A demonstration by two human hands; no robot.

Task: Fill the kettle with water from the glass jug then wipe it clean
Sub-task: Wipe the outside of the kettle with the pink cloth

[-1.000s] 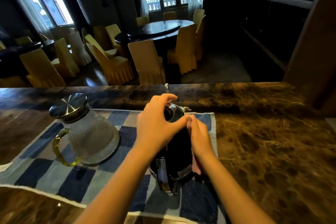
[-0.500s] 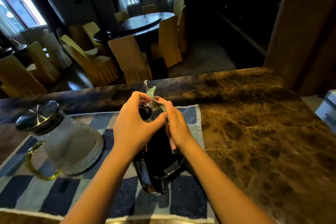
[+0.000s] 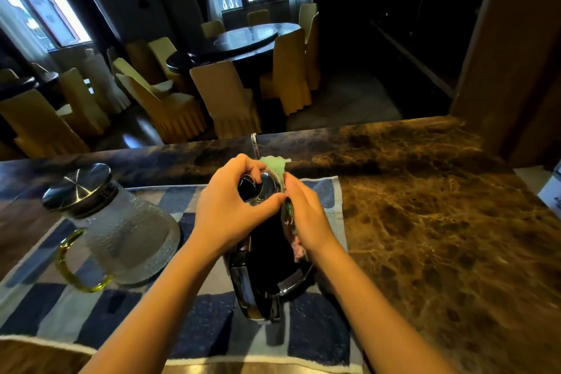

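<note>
A dark, shiny kettle (image 3: 267, 276) stands on a blue-and-white checked cloth (image 3: 197, 331) in the middle of the counter, handle toward me. My left hand (image 3: 230, 209) grips the kettle's top around the lid. My right hand (image 3: 306, 218) presses a small green and pink wiping cloth (image 3: 274, 162) against the kettle's right side near the rim; most of that cloth is hidden under the palm. The textured glass jug (image 3: 124, 234) with a metal lid and yellow-green handle stands upright to the left on the same checked cloth, untouched.
The brown marble counter (image 3: 440, 222) stretches to the right, with a white box (image 3: 552, 191) at its far right edge. A thin glass rod (image 3: 255, 144) sticks up behind the kettle. Beyond the counter are round tables and covered chairs (image 3: 224, 97).
My right hand with the wiping cloth has slid up the kettle's side toward the rim, so the green end now shows above it. The left hand keeps its grip on top.
</note>
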